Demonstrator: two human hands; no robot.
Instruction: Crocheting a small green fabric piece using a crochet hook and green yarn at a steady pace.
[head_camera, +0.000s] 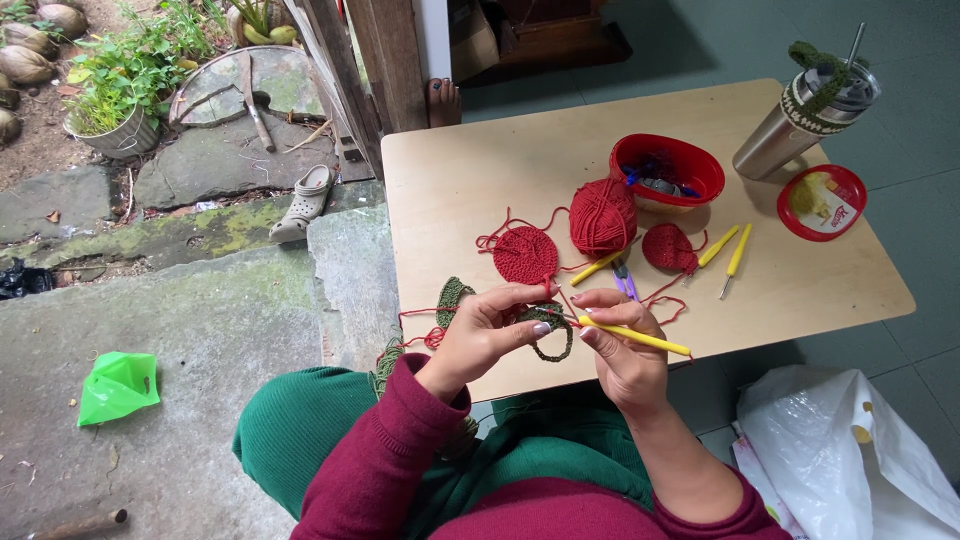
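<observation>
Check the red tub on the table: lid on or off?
Off. The red tub stands open, with blue and dark bits showing inside. Its red lid lies flat on the table, apart, to the right.

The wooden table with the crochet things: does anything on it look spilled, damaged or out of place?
Nothing stands out. The ball of red yarn, round red crocheted pieces and yellow crochet hooks lie loosely on the light wooden table, nothing spilled or broken.

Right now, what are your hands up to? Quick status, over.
Left hand pinching green crochet piece. Right hand gripping yellow crochet hook, tip at the piece. Red yarn ball and red crochet circle on table, clear of hands.
</observation>
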